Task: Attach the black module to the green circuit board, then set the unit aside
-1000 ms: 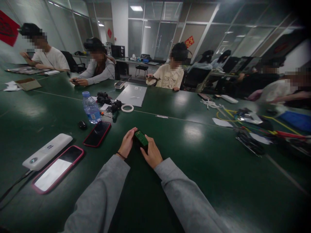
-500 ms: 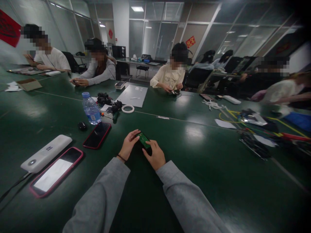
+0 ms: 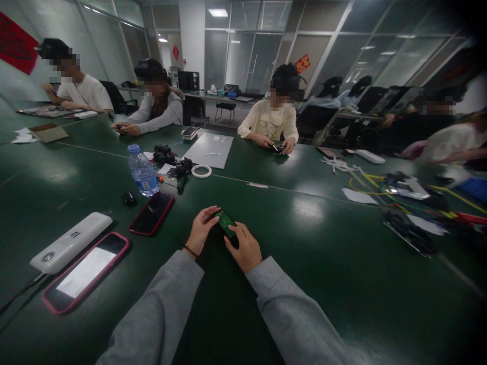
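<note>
Left hand (image 3: 200, 230) and right hand (image 3: 246, 247), both in grey sleeves, hold a small dark rectangular device with a green patterned face (image 3: 227, 223) between them over the dark green worktop (image 3: 304, 289), toward its near edge; fingers half curled about opposite ends, left thumb on the face, cannot tell whether the device touches the surface. Toward the worktop's left edge, a pink-rimmed phone with a bright screen (image 3: 85, 274) lies beside a white, rounded oblong power bank (image 3: 72, 243); a red-rimmed black phone (image 3: 152, 214) lies nearer the hands.
</note>
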`<state>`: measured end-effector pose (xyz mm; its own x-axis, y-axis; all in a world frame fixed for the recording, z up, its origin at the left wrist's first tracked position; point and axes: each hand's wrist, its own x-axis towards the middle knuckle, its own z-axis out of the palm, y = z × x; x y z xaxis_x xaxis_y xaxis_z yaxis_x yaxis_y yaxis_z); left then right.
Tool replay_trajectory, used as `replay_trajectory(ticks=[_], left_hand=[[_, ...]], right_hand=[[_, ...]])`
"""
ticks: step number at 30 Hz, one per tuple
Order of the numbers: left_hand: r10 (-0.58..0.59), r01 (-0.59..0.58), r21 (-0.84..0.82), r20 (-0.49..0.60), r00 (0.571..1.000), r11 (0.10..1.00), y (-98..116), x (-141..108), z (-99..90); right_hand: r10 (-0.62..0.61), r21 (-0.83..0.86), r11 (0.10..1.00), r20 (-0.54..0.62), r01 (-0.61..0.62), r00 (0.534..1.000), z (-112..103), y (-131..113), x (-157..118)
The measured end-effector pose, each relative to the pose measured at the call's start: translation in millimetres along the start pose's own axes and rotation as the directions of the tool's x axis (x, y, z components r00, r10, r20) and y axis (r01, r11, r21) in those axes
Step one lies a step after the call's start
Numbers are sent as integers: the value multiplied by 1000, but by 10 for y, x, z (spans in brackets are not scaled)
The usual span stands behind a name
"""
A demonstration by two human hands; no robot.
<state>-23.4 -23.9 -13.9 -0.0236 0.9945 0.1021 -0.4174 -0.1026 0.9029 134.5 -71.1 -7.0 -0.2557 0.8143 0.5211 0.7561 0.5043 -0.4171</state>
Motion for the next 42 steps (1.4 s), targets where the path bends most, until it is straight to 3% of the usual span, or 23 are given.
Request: replay_trajectory(ticks=[6, 9, 12, 20, 27, 32, 37, 42], left_hand=[[29, -27, 39, -51, 998, 999, 40, -1, 23], [-54, 55, 4, -48, 997, 999, 92, -16, 40], [-151, 152, -32, 32, 988, 988, 134, -36, 49], [-189, 189, 9, 28, 982, 982, 123, -43, 31], [-145, 146, -5, 41, 989, 989, 145, -52, 49], [-130, 130, 4, 64, 989, 992, 175, -57, 68], [-125, 126, -14, 41, 991, 992, 182, -53, 67], [-138, 139, -57, 11, 990, 989, 194, -56, 65]], right_hand=[[-51, 4, 999, -83, 52, 995, 17, 5, -8], [-62, 20, 998, -108, 64, 992, 4, -9, -5], [-77, 36, 996, -125, 82, 989, -15, -28, -3], [-95, 43, 994, -56, 97, 994, -34, -65, 13], [29, 291, 956, -15, -23, 999, -69, -72, 48], [212, 546, 805, 100, -232, 972, 1, 46, 54], [193, 666, 687, 216, -289, 957, 1, 119, 72], [152, 633, 716, 272, -296, 950, -41, 107, 78]])
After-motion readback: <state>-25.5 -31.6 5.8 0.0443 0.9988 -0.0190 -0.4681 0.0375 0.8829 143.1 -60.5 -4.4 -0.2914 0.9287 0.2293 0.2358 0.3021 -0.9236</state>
